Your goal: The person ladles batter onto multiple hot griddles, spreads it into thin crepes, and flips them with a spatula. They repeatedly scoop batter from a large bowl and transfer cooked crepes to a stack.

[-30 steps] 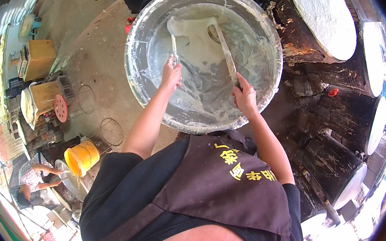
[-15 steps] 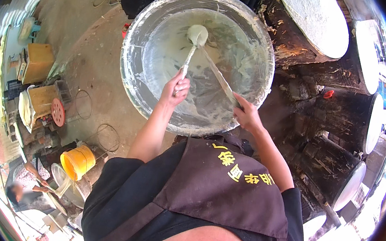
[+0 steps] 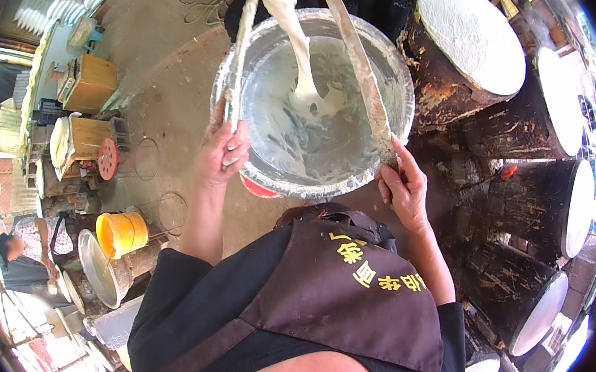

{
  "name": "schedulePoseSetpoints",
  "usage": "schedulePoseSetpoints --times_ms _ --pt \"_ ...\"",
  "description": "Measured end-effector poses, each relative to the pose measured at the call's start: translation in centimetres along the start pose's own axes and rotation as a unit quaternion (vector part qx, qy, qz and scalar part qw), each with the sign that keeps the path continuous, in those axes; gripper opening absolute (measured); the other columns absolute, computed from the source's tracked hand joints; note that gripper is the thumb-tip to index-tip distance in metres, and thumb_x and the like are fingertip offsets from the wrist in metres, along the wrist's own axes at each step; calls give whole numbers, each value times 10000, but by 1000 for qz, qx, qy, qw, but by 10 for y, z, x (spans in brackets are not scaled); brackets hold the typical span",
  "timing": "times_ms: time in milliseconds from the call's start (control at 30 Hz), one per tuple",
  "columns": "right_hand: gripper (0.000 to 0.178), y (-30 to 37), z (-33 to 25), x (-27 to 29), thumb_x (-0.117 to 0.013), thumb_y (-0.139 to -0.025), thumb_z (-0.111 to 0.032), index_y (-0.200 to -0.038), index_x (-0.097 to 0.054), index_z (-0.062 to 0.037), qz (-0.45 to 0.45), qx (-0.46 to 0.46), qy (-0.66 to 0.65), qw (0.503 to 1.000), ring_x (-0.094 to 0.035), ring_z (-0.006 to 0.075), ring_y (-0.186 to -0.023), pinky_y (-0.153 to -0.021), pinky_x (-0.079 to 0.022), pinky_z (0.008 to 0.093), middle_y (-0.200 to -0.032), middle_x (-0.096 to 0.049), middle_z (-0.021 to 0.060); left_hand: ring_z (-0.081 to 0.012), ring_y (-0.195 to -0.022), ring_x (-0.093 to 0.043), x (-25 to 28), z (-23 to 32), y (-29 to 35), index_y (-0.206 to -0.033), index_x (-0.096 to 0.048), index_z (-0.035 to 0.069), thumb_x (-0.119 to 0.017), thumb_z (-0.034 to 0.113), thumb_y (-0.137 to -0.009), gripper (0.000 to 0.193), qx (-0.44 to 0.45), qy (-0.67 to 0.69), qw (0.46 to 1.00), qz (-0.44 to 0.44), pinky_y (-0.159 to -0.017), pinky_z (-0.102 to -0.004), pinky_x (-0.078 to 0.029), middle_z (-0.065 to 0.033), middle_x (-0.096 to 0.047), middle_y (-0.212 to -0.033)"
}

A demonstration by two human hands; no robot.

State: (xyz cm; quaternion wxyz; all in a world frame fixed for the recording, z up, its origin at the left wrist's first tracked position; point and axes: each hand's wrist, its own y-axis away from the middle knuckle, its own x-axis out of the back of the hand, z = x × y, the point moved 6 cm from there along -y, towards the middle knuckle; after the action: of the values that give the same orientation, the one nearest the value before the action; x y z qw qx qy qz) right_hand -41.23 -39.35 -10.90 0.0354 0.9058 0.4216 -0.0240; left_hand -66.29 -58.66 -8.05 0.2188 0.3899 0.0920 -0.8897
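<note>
My left hand (image 3: 226, 148) is closed around the handle of a ladle (image 3: 240, 56), which is coated in white batter. The ladle's head is lifted high at the top edge and partly cut off. From there a thick stream of white batter (image 3: 299, 52) runs down into a large round metal tub (image 3: 406, 99). My right hand (image 3: 406, 184) grips the lower end of a long flat stick (image 3: 358, 58), smeared with batter and rising past the top of the picture. Pale batter lies in the tub, streaked up its inner wall.
Several dark barrels with white tops (image 3: 472, 37) stand along the right. On the left are a yellow bucket (image 3: 122, 234), a pale basin (image 3: 98, 270), a wooden box (image 3: 89, 84) and stacked white pieces (image 3: 66, 5). Another person (image 3: 30, 249) works at the lower left. Cables lie on the upper floor.
Both hands have lifted the ladle and the stick up out of the tub, and moved apart. Batter now falls in a stream from the ladle. The other person's arm has shifted.
</note>
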Motion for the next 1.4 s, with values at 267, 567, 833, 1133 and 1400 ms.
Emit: schedulePoseSetpoints --times_ms 267,567,833,1133,1400 --pt "511 26 71 33 -558 -829 -24 -1331 -521 -112 14 -97 176 980 -518 91 -527 -525 -448 247 -674 -599 51 -31 -460 -392 53 -89 16 -1209 -531 128 -413 124 -998 241 184 324 918 134 -304 -159 -319 10 -395 -696" --pt "537 74 67 42 -526 -838 -42 -1370 -457 -57 -48 -323 20 945 -480 77 -486 -406 -397 228 -689 -579 47 -51 -460 -409 38 -115 26 -1203 -491 37 -391 130 -1003 242 177 402 892 102 -294 -184 -325 -7 -379 -703" --pt "562 30 72 -17 -536 -883 -61 -1419 -367 -39 -31 -292 -119 948 -462 80 -495 -399 -376 234 -697 -543 44 -26 -459 -360 28 -143 13 -1189 -546 205 -428 170 -1003 223 190 335 917 109 -310 -170 -298 29 -370 -694" --pt "490 18 125 -48 -543 -810 -63 -1299 -509 -50 -148 -108 249 951 -644 347 -839 -754 -514 400 -944 -657 223 -41 -433 -380 -8 -105 -15 -1290 -441 49 -358 154 -1020 302 147 421 894 45 -265 -174 -320 -13 -374 -693" --pt "439 20 130 -7 -544 -794 -81 -1233 -558 -69 -116 -172 337 918 -616 396 -948 -851 -488 453 -972 -639 257 -26 -412 -312 -68 6 -10 -1405 -390 193 -393 166 -1016 390 83 257 961 -66 -273 -143 -292 2 -371 -696"
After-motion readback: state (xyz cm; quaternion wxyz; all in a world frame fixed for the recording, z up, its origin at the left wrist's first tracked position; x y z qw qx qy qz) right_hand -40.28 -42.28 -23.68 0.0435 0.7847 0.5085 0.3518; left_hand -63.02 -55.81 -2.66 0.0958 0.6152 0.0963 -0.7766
